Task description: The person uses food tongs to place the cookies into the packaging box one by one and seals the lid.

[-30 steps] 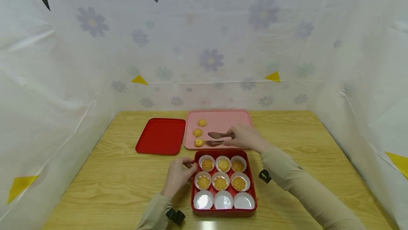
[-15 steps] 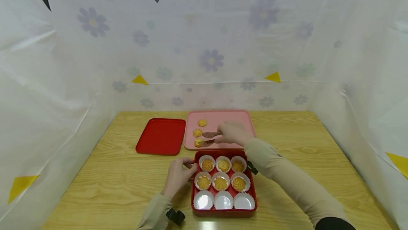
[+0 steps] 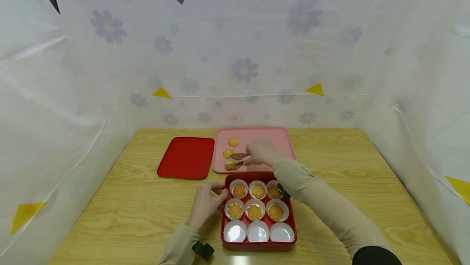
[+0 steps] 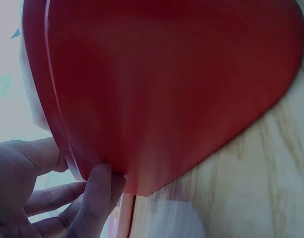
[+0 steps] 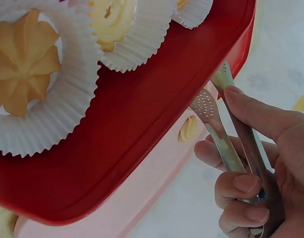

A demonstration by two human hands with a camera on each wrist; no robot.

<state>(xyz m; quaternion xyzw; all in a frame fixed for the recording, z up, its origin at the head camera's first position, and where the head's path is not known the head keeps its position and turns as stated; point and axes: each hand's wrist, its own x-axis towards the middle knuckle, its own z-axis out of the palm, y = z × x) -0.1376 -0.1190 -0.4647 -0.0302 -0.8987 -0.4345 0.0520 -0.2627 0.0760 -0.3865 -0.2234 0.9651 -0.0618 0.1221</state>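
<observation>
My right hand [image 3: 261, 153] holds a pair of perforated metal tongs [image 5: 236, 139] by their handles over the pink tray [image 3: 273, 136]. The tong arms are spread. In the head view the lower arm overlaps the nearest piped cookie [image 3: 228, 163], while the upper tip lies beside the middle cookie [image 3: 227, 153]. A third cookie [image 3: 233, 142] lies farther back. At the upper left corner of the red box [image 3: 222, 232], my left hand [image 3: 205, 203] grips the rim between thumb and fingers. Inside the box, white paper cups [image 3: 235, 231] stand in three rows; the two far rows hold cookies, the near row none.
A flat red square lid-like piece [image 3: 186, 158] lies left of the pink tray on the wooden table [image 3: 147, 216]. The box's far edge stands close to the tray's front edge. My right forearm [image 3: 319, 195] crosses above the box's far right corner.
My right hand has moved left over the pink tray, bringing the tongs from beside the cookies to overlap the nearest one. The left hand and the box have stayed put.
</observation>
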